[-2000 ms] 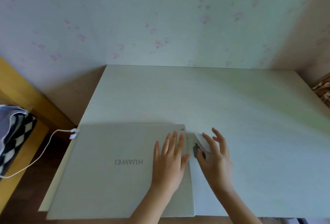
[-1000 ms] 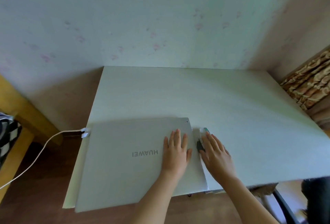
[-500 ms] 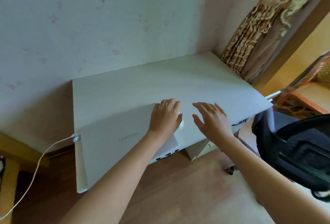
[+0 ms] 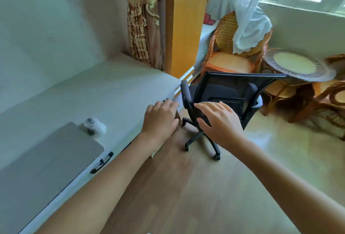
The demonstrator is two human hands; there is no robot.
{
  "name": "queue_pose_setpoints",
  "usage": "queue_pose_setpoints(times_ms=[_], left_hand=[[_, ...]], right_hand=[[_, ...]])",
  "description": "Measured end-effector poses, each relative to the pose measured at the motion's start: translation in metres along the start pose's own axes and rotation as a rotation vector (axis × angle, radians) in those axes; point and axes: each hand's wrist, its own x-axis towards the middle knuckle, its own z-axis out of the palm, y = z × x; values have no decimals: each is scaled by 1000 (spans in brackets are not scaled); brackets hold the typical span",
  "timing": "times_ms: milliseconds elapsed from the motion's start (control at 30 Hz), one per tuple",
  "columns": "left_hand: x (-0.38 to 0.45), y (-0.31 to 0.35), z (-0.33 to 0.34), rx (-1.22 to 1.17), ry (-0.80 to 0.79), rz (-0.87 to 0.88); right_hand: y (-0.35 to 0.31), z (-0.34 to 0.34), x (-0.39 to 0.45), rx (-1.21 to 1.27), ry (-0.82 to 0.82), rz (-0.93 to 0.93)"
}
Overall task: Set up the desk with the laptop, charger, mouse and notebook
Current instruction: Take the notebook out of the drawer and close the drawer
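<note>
Laptop (image 4: 46,161) closed, long axis along desk (image 4: 104,92) front

Left hand (image 4: 161,120): bare, no ring or watch seen.
Right hand (image 4: 218,122): bare, no glove, nothing on the wrist.
Forearms: both bare, no sleeve in sight down to the 6 o'clock edge.

Left hand (image 4: 161,120) loosely curled, right hand (image 4: 219,122) spread (both empty)
</note>
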Motion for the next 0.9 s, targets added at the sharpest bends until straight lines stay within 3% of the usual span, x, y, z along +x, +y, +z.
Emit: queue_pose_setpoints(times_ms=[233, 500, 900], left_hand=[[50, 169, 37, -53, -30, 260], [103, 317, 81, -37, -106, 530], [243, 519, 154, -306, -106, 883]], right_hand=[[150, -58, -108, -117, 17, 218], [277, -98, -197, -201, 12, 525], [454, -128, -242, -357, 17, 922]])
